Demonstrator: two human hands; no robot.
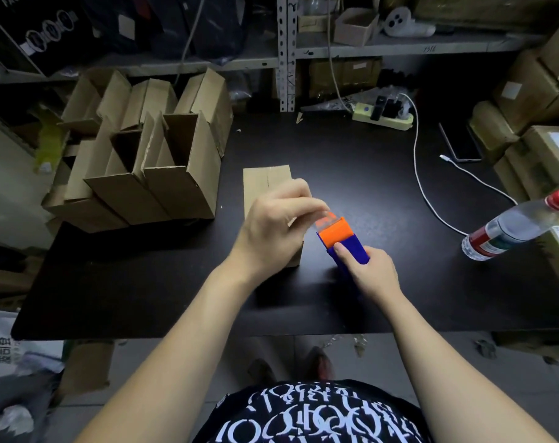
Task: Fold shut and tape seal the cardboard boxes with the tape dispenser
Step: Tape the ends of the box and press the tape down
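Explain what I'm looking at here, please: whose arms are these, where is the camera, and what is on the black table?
There is no robot here. One camera worn on a person's head looks down at their own two bare arms. The right hand grips a blue and orange tape dispenser. The left hand seems to pinch the clear tape at its front, over a closed cardboard box on the black table. To the left stand open boxes. To the right are a water bottle, a white cable, a phone and a power strip.
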